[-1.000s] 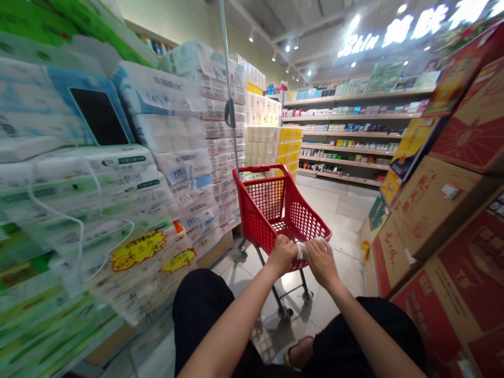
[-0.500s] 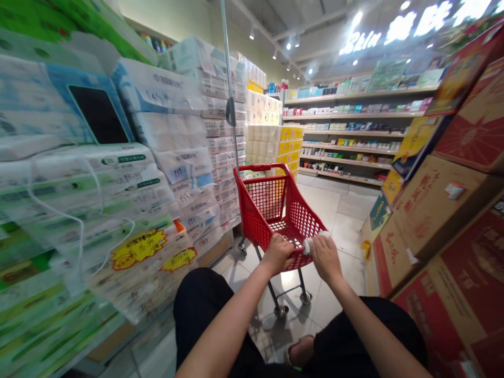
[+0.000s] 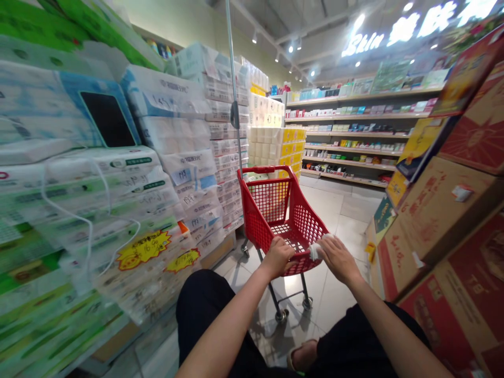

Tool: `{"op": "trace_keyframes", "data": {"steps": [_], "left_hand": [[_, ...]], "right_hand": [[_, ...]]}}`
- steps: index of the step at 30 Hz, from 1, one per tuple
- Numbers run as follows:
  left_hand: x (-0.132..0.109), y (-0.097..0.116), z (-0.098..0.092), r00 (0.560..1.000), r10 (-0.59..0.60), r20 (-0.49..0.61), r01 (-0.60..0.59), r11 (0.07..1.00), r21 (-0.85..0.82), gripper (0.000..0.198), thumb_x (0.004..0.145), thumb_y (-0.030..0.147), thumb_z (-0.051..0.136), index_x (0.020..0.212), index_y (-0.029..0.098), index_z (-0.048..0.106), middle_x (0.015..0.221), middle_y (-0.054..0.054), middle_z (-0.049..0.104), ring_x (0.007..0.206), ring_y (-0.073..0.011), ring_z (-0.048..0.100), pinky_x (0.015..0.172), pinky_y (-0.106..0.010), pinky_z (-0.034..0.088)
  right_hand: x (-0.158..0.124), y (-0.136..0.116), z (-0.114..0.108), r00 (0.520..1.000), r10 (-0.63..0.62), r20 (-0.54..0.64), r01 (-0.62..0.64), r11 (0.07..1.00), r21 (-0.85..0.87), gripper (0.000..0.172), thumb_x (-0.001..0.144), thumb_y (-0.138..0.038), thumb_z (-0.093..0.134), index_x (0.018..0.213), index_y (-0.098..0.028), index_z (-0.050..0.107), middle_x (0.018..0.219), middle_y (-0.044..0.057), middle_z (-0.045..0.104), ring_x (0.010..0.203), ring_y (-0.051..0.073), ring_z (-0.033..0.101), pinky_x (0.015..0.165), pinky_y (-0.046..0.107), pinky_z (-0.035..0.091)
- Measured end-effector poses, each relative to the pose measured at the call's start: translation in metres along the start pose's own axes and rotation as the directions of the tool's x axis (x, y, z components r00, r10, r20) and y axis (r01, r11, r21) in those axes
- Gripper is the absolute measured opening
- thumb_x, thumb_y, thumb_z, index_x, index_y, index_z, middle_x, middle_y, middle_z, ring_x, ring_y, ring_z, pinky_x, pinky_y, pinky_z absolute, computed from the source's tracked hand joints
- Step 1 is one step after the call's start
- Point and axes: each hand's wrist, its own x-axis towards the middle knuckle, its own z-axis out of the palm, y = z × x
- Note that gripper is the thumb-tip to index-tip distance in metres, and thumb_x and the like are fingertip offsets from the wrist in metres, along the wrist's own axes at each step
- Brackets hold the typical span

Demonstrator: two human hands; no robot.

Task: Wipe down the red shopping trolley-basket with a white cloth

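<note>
A red plastic shopping cart [image 3: 311,216] on a dark metal frame with castors stands in front of me; its basket shows nothing inside. My left hand [image 3: 279,256] is closed over the near rim, left of its middle. At the near right corner, my right hand [image 3: 337,256] presses a crumpled white cloth [image 3: 315,251] against the rim, its fingers bent over the cloth. Part of the cloth is hidden under that hand. A thin metal pole [image 3: 233,68] with a dark clamp rises by the cart's far left corner.
Stacked tissue packs [image 3: 173,126] line the left, with a dark-screened phone [image 3: 108,119] and a white cable [image 3: 88,226]. Cardboard cartons [image 3: 444,205] crowd the right. Stocked shelves [image 3: 354,115] stand at the back beyond the tiled floor [image 3: 338,199].
My right hand has slid a little rightward along the rim with the cloth, and its fingers lie more level. My left hand keeps its hold. The view has shifted slightly.
</note>
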Motion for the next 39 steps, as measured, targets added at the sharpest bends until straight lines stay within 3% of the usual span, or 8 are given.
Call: {"op": "trace_keyframes", "data": {"steps": [10, 16, 20, 24, 28, 33, 36, 39], "left_hand": [[-0.001, -0.012, -0.010, 1.000, 0.001, 0.020, 0.000, 1.000, -0.026, 0.022, 0.081, 0.040, 0.067, 0.076, 0.020, 0.059, 0.082, -0.001, 0.065, 0.089, -0.0190, 0.050, 0.100, -0.037, 0.029], [-0.003, -0.024, -0.020, 1.000, -0.023, 0.000, 0.023, 0.999, -0.026, 0.019, 0.078, 0.035, 0.069, 0.074, 0.020, 0.059, 0.079, 0.000, 0.064, 0.086, -0.0179, 0.052, 0.105, -0.038, 0.029], [-0.002, -0.029, -0.025, 0.999, -0.037, 0.002, 0.037, 0.999, -0.006, 0.026, 0.082, 0.045, 0.063, 0.073, 0.021, 0.060, 0.077, 0.001, 0.064, 0.084, -0.0167, 0.055, 0.112, -0.041, 0.024], [0.008, -0.022, -0.016, 0.981, -0.190, -0.039, 0.194, 0.974, 0.119, 0.047, 0.089, 0.059, 0.046, 0.074, 0.018, 0.065, 0.077, -0.004, 0.067, 0.088, -0.0199, 0.058, 0.112, -0.044, 0.023], [0.020, 0.003, 0.002, 0.956, -0.289, -0.056, 0.294, 0.940, 0.171, 0.059, 0.090, 0.066, 0.034, 0.088, 0.017, 0.067, 0.082, -0.008, 0.069, 0.089, -0.0234, 0.060, 0.108, -0.049, 0.024], [0.014, 0.030, 0.009, 0.947, -0.307, -0.092, 0.313, 0.948, 0.056, 0.067, 0.088, 0.072, 0.030, 0.113, 0.017, 0.058, 0.095, -0.011, 0.068, 0.091, -0.0259, 0.061, 0.090, -0.043, 0.037], [0.000, 0.024, 0.000, 0.957, -0.281, -0.078, 0.283, 0.959, 0.015, 0.067, 0.089, 0.070, 0.032, 0.129, 0.018, 0.047, 0.097, -0.010, 0.068, 0.090, -0.0253, 0.061, 0.083, -0.038, 0.039], [-0.007, 0.014, -0.010, 0.966, -0.257, -0.044, 0.257, 0.966, 0.009, 0.065, 0.091, 0.067, 0.031, 0.132, 0.019, 0.043, 0.095, -0.008, 0.068, 0.089, -0.0251, 0.062, 0.080, -0.037, 0.040]], "right_hand": [[-0.002, -0.020, 0.002, 0.997, 0.075, -0.016, -0.075, 0.997, 0.017, 0.029, 0.098, -0.040, 0.036, 0.110, -0.025, 0.058, 0.106, 0.005, 0.064, 0.110, 0.022, 0.052, 0.109, 0.045, 0.029], [-0.007, 0.003, 0.000, 0.998, -0.057, 0.027, 0.056, 0.998, 0.043, 0.035, 0.098, -0.035, 0.037, 0.129, -0.028, 0.052, 0.123, 0.003, 0.062, 0.120, 0.021, 0.051, 0.111, 0.044, 0.031], [-0.009, 0.015, -0.003, 0.995, -0.097, 0.039, 0.095, 0.994, 0.056, 0.039, 0.098, -0.031, 0.037, 0.135, -0.029, 0.048, 0.132, 0.002, 0.057, 0.129, 0.019, 0.046, 0.113, 0.044, 0.031], [-0.010, -0.009, 0.000, 0.999, 0.011, -0.047, -0.008, 0.998, 0.065, 0.038, 0.097, -0.029, 0.037, 0.132, -0.026, 0.051, 0.125, 0.004, 0.062, 0.127, 0.021, 0.047, 0.111, 0.045, 0.033], [-0.009, -0.048, 0.001, 0.991, 0.079, -0.109, -0.074, 0.996, 0.049, 0.042, 0.096, -0.028, 0.040, 0.138, -0.030, 0.047, 0.127, 0.005, 0.061, 0.123, 0.024, 0.051, 0.110, 0.047, 0.035], [-0.005, -0.061, -0.009, 0.993, -0.110, -0.043, 0.114, 0.989, 0.099, 0.046, 0.096, -0.025, 0.040, 0.142, -0.030, 0.042, 0.133, 0.003, 0.058, 0.124, 0.021, 0.051, 0.113, 0.045, 0.033], [0.001, -0.045, -0.017, 0.963, -0.269, 0.032, 0.258, 0.947, 0.190, 0.046, 0.097, -0.023, 0.038, 0.142, -0.030, 0.042, 0.132, 0.002, 0.059, 0.126, 0.018, 0.050, 0.114, 0.044, 0.032], [0.011, -0.023, -0.022, 0.946, -0.311, 0.087, 0.283, 0.928, 0.243, 0.040, 0.097, -0.026, 0.038, 0.136, -0.031, 0.049, 0.131, 0.001, 0.059, 0.131, 0.017, 0.045, 0.114, 0.045, 0.032]]}}
